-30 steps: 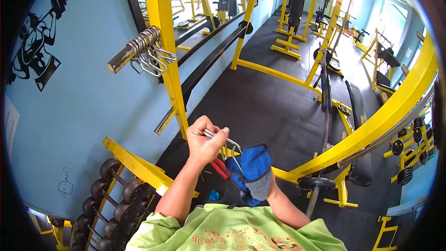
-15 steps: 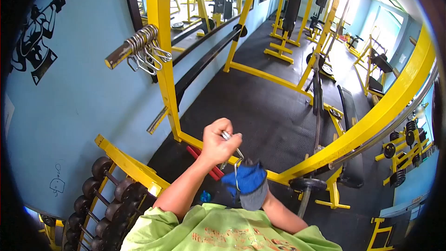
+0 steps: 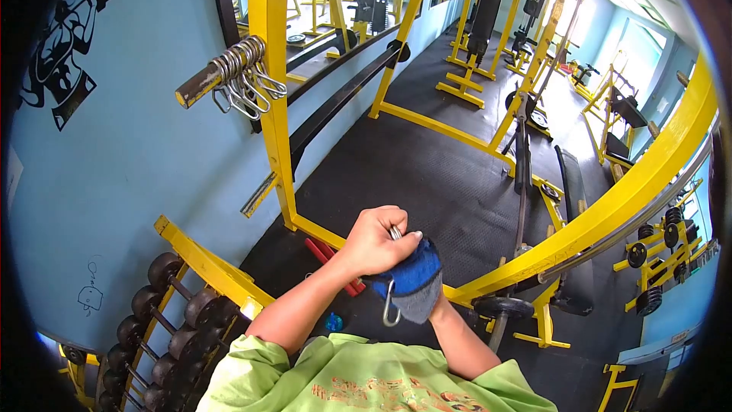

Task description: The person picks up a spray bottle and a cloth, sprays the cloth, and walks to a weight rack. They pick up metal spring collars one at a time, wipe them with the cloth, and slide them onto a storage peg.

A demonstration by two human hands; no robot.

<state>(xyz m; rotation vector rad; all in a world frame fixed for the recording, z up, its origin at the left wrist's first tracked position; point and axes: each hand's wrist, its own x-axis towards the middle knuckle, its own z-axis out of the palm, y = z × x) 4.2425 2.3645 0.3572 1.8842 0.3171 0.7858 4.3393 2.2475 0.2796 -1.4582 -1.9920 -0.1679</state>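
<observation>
My left hand (image 3: 379, 243) is closed round a metal spring collar clip (image 3: 392, 311). Its coil end pokes out by the thumb, and a bent wire handle hangs below. A blue and grey cloth (image 3: 419, 290) lies against the clip, wrapped over my right hand (image 3: 441, 311), whose fingers are hidden beneath it. Both hands are together in front of my chest. More spring clips (image 3: 248, 76) hang on a yellow peg (image 3: 197, 88) of the rack at the upper left.
Dumbbells (image 3: 200, 307) fill a rack at the lower left. A yellow frame (image 3: 268, 107) rises before me, and a curved yellow bar (image 3: 610, 229) sweeps round on the right. Red bars (image 3: 324, 252) lie on the black floor mat (image 3: 427, 160). Benches and machines stand farther back.
My left hand has moved right and slightly down, closer to the cloth, and now overlaps it. The clip's wire handle has shifted lower across the cloth.
</observation>
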